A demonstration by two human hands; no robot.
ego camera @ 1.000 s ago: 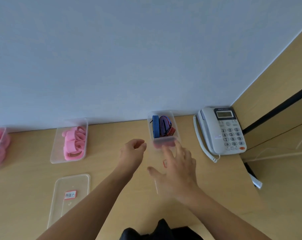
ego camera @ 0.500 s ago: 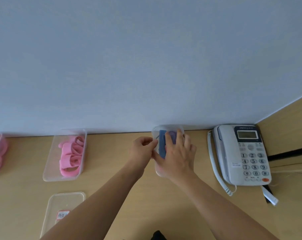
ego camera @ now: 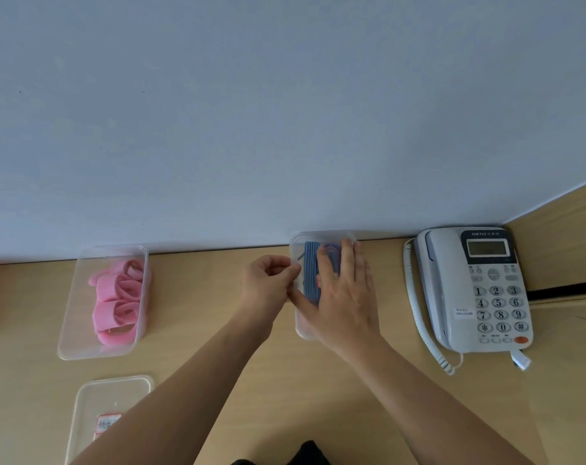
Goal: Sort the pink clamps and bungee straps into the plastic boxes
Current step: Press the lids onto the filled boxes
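Observation:
A clear plastic box (ego camera: 318, 235) stands against the wall, with a clear lid on it and a blue bungee strap (ego camera: 310, 273) and other straps showing through. My right hand (ego camera: 345, 297) lies flat on the lid, fingers straight, pressing down. My left hand (ego camera: 268, 286) has its fingers curled and pinches the box's left rim. Further left, an uncovered clear box (ego camera: 83, 354) holds several pink clamps (ego camera: 117, 297).
A loose clear lid (ego camera: 113, 394) with a red-bordered label lies near the front left of the wooden desk (ego camera: 201, 313). A white desk phone (ego camera: 476, 290) with a coiled cord sits to the right. A wooden side panel closes the right end.
My right hand carried the lid from the desk onto the strap box and now presses it down. My left hand moved up to the box's left rim.

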